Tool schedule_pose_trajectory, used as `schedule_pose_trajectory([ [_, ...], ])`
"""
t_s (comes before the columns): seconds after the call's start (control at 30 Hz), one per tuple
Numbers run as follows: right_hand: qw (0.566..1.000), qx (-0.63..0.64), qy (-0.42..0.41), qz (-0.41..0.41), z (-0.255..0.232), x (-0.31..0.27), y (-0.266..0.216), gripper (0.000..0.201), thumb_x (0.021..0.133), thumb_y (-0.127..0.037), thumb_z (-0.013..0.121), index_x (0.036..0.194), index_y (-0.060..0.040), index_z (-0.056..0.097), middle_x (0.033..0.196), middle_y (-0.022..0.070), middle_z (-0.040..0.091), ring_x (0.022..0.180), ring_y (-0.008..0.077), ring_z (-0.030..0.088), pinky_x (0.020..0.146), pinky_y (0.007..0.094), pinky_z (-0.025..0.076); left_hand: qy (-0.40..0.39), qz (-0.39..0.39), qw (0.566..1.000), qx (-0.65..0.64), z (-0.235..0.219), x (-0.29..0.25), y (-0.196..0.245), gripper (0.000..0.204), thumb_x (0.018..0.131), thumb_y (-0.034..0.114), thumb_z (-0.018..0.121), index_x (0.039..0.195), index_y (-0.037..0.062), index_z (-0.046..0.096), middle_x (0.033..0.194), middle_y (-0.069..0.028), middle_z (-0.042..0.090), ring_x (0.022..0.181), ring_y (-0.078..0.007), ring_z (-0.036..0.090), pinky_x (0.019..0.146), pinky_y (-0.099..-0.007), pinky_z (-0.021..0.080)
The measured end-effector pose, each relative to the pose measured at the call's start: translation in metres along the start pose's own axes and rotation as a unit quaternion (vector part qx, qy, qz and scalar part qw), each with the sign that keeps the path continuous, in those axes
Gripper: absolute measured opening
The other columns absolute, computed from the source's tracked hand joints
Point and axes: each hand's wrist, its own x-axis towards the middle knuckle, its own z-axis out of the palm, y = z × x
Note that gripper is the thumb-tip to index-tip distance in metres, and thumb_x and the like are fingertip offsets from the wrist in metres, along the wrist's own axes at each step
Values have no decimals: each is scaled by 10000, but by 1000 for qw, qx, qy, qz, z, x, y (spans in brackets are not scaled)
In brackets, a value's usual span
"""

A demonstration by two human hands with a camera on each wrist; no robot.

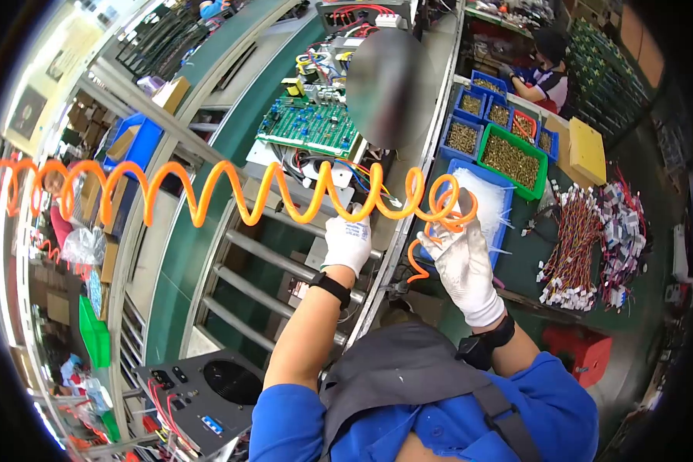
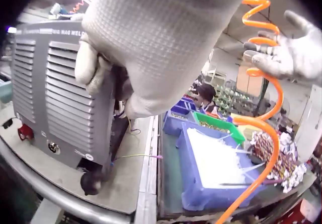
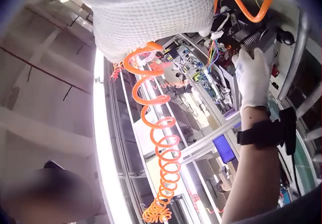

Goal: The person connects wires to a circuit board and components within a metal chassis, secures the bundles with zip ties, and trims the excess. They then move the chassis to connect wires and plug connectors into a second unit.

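The gloved left hand [image 1: 349,240] is at the near end of the opened machine. In the left wrist view its fingers [image 2: 90,68] curl over the edge of the grey louvred panel [image 2: 70,93], thumb on the inner side. Coloured wires [image 3: 213,53] and a green circuit board [image 1: 312,127] lie beyond it. The gloved right hand [image 1: 463,266] is raised above the blue tray of white strips [image 1: 481,202], fingers mostly extended against loops of the orange coiled hose [image 1: 242,202]; whether anything lies in its palm cannot be told.
Blue bins of small metal parts [image 1: 462,137], a green bin [image 1: 512,163] and wire bundles [image 1: 574,246] stand on the right bench. Metal rollers [image 1: 254,246] run below the left arm. Another person [image 1: 547,69] is at the far right. A black panel [image 1: 208,393] stands lower left.
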Motion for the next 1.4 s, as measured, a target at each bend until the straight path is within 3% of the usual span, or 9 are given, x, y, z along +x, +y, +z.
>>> schedule_pose_trajectory([
  [0.27, 988, 135, -19, 69, -4, -4, -30, 590, 960, -453, 516, 1374, -48, 403, 1314, 171, 528, 1270, 330, 471, 1093, 572, 328, -46, -41, 994, 86, -13, -59, -7, 215, 834, 200, 597, 988, 51, 605, 1006, -109, 630, 751, -310, 668, 682, -466, 488],
  [0.43, 985, 148, -54, 65, 4, -11, -35, 579, 954, -506, 494, 1405, -148, 429, 1426, 162, 447, 1313, 352, 428, 1090, 572, 327, -63, -38, 990, 118, -21, -135, -27, 391, 849, 258, 599, 1176, 46, 578, 1148, -102, 607, 735, -299, 668, 698, -432, 468],
  [0.53, 983, 146, -80, 73, 0, -13, -34, 560, 959, -494, 495, 1414, -172, 444, 1453, 171, 424, 1329, 346, 416, 1091, 567, 325, -57, -32, 992, 111, -39, -178, -29, 420, 825, 252, 617, 1196, 58, 585, 1205, -101, 589, 935, -305, 643, 835, -444, 462],
  [0.9, 988, 95, -84, 85, 17, -11, -23, 583, 950, -499, 517, 1396, -135, 424, 1410, 227, 416, 1315, 372, 401, 1122, 548, 293, 54, -155, 986, 22, -56, -337, -44, 291, 738, 172, 667, 1015, 82, 648, 983, -114, 656, 980, -358, 614, 975, -549, 412],
  [1.07, 964, 215, -81, 133, 17, 35, -21, 748, 903, -495, 589, 1376, 28, 337, 1449, 261, 347, 1361, 362, 346, 1159, 536, 249, 175, -123, 972, -100, -81, -415, -70, 106, 705, 134, 647, 800, 94, 672, 826, -70, 649, 753, -300, 615, 841, -410, 491],
  [1.1, 973, 186, -68, 118, 23, 45, -15, 796, 889, -501, 605, 1375, 59, 316, 1437, 262, 365, 1358, 355, 353, 1165, 520, 244, 74, -222, 972, -34, -91, -436, -82, 115, 698, 104, 647, 805, 65, 662, 865, -97, 656, 802, -311, 616, 863, -426, 478],
  [1.2, 988, 130, -2, 85, 41, 83, 12, 903, 849, -530, 647, 1392, 88, 274, 1447, 253, 358, 1360, 336, 358, 1177, 479, 232, 254, -301, 919, -15, -59, -475, -100, 251, 787, -82, 518, 1027, -16, 552, 1188, -235, 565, 1236, -432, 459, 1100, -540, 297],
  [1.33, 998, 53, 7, 37, 60, 127, 40, 841, 875, -524, 609, 1362, 101, 330, 1388, 261, 432, 1319, 384, 401, 1141, 510, 293, 244, -336, 907, 68, -62, -477, -95, 351, 797, -99, 473, 1144, -48, 481, 1298, -297, 495, 1292, -469, 405, 1098, -522, 325],
  [1.4, 991, 68, -5, 114, 42, 159, 51, 896, 892, -551, 574, 1375, 140, 270, 1465, 260, 318, 1361, 374, 343, 1156, 493, 279, 255, -379, 888, 61, -56, -481, -96, 357, 790, -88, 473, 1145, -59, 496, 1316, -291, 491, 1289, -460, 413, 1095, -502, 338],
])
